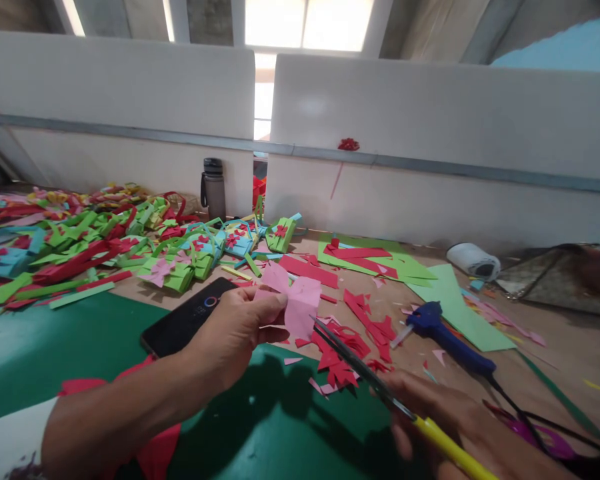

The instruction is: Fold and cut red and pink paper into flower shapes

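Observation:
My left hand [237,330] pinches a piece of pink paper [303,303] between thumb and fingers, above the front of the table. Notches are cut into the paper, giving it a petal-like outline. My right hand [440,420] is closed around scissors with yellow handles [450,448]. Their blade tips touch or nearly touch the lower right edge of the pink paper; I cannot tell which. Red paper scraps [337,353] lie just beyond the blades. Under my left forearm is some red paper [160,447], partly hidden.
A phone [190,317] lies left of my left hand. Small paper bags with flowers [173,270] and paper strips pile up at the left. A bottle [213,190] stands behind. At right are a blue glue gun [450,340], green paper sheets [467,310] and a patterned bag [560,280].

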Demonstrator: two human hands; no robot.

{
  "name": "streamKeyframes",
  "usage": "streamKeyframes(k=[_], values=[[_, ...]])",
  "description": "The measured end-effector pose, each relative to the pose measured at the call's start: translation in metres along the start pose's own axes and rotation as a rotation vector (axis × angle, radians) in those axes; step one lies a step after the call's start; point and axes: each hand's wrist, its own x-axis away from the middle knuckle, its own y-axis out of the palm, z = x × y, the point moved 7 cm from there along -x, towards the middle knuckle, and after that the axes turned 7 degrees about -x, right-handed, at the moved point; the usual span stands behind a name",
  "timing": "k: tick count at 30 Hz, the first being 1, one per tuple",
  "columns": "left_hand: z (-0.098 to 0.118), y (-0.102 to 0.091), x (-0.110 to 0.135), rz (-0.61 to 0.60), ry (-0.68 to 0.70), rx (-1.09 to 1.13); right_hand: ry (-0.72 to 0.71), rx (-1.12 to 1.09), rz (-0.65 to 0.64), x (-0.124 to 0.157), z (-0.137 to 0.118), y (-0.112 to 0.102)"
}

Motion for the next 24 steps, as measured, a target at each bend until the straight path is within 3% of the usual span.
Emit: streamKeyframes(k=[5, 11, 16, 24], values=[[0.002, -0.004, 0.001, 0.056, 0.033, 0.040, -0.152, 0.011, -0.041, -0.007, -0.018, 0.014], [0.008, -0.007, 0.000, 0.119, 0.038, 0.093, -0.169, -0.056, 0.117, -0.012, -0.029, 0.019], [0.014, -0.006, 0.003, 0.137, 0.055, 0.145, -0.205, 0.054, 0.169, -0.012, -0.032, 0.027], [0.014, -0.006, 0.004, 0.114, 0.086, 0.126, -0.267, 0.025, 0.135, -0.011, -0.039, 0.030]])
